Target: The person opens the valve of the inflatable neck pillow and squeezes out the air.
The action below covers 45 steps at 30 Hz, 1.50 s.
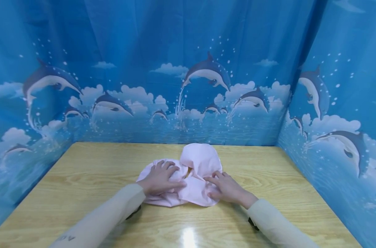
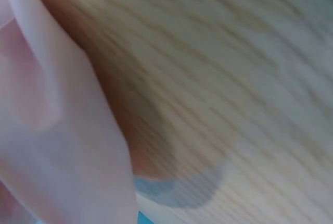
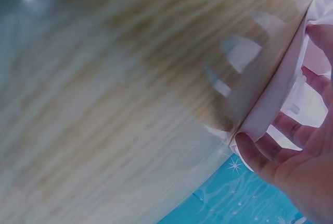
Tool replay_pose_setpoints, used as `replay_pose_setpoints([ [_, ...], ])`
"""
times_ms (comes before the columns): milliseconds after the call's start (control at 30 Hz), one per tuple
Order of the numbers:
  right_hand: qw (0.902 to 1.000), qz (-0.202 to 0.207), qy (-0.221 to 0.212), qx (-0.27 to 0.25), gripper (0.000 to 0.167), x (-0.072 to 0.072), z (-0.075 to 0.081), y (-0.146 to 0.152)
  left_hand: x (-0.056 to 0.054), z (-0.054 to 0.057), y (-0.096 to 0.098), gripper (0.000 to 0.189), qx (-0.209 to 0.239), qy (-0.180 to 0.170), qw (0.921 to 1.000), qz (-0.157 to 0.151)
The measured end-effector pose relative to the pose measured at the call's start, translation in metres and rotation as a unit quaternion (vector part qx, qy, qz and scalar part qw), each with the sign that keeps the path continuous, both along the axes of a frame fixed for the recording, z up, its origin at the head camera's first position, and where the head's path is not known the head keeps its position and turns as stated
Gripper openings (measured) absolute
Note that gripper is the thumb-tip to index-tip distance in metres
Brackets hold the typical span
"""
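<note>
A pale pink cloth piece (image 1: 201, 156) with rounded, lobe-like parts lies rumpled on the wooden table; its exact kind does not show. My left hand (image 1: 160, 179) rests on its left part, fingers spread over the fabric, thumb pointing toward the middle. At the right edge, my right hand (image 1: 227, 187) touches the cloth with loosely bent, separated fingers. Seen from the right wrist, the fingertips (image 3: 247, 143) lie along the cloth's border. The left wrist view shows a fold of the cloth (image 2: 88, 120) close up, with most of the left hand out of sight.
The light wood-grain table (image 1: 107, 155) extends around the cloth on every side. Blue curtains (image 1: 138, 69) printed with dolphins and clouds stand along its back and sides. A small yellowish patch (image 1: 188, 171) shows in the gap between the lobes.
</note>
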State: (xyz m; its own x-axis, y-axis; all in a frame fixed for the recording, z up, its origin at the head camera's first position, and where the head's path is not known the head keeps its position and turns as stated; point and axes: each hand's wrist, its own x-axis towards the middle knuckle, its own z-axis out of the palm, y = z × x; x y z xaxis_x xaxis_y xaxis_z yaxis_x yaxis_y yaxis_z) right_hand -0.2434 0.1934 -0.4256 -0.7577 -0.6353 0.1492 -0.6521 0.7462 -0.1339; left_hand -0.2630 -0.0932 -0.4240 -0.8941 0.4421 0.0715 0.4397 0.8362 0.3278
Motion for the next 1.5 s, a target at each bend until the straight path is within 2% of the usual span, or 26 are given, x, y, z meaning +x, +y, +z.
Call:
replay_pose_setpoints([
  [133,1.0,0.004,0.006,-0.005,0.051,0.0,0.0,0.0,0.001,0.0,0.003,0.091,-0.013,-0.007,0.9998,0.011],
  [300,1.0,-0.003,0.003,0.001,0.05,0.0,0.0,-0.001,0.002,-0.001,0.006,0.09,-0.016,0.007,0.9998,0.012],
  [600,0.9999,-0.008,-0.012,0.009,0.051,0.0,0.0,-0.003,0.003,-0.008,0.01,0.085,-0.027,0.045,0.9985,-0.013],
  [800,0.9999,-0.008,-0.012,0.003,0.052,0.0,0.0,-0.004,0.002,-0.009,0.01,0.075,-0.037,0.052,0.997,-0.045],
  [1000,1.0,0.001,0.002,0.002,0.051,0.001,0.001,-0.005,0.0,-0.01,0.009,0.068,-0.038,0.045,0.995,-0.08],
  [1233,0.9999,0.004,0.014,0.005,0.051,0.001,0.002,-0.005,-0.001,-0.009,0.006,0.07,-0.009,0.052,0.991,-0.123],
  [1300,0.9999,0.004,0.014,0.003,0.051,0.001,0.001,-0.005,-0.002,-0.01,0.005,0.076,0.003,0.043,0.992,-0.119],
  [1433,1.0,-0.001,0.005,0.001,0.052,0.001,0.001,-0.006,-0.001,-0.01,0.003,0.092,0.014,0.01,0.9963,-0.084],
  [1500,1.0,-0.002,0.003,0.0,0.052,0.001,0.001,-0.006,0.0,-0.01,0.002,0.097,0.015,0.004,0.9971,-0.074],
])
